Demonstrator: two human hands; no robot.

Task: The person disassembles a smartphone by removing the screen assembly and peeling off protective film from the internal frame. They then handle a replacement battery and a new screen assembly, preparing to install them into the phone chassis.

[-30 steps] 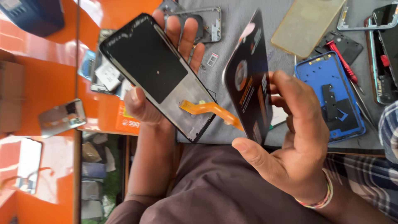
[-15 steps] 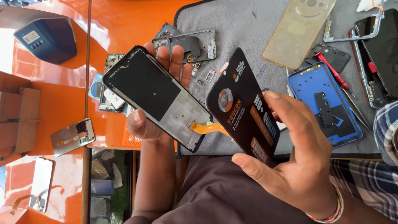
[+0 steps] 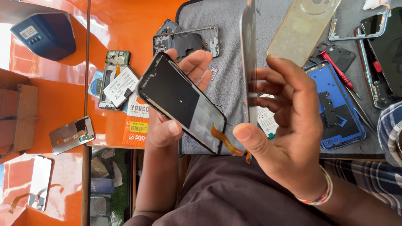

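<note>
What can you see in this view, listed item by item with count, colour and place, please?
phone screen panel: one, black with orange flex cable, in the left hand
thin panel: one, dark, seen edge-on in the right hand
work mat: one, grey, on the orange counter
phone back shell: one, blue, right side of the mat
clear phone case: one, yellowish, top of the mat
screwdriver: one, red handle, beside the blue shell
phone frame: one, grey, top of the mat
opened phone: one, on the counter left of the mat
left hand: holds the screen panel
right hand: pinches the thin panel
</note>
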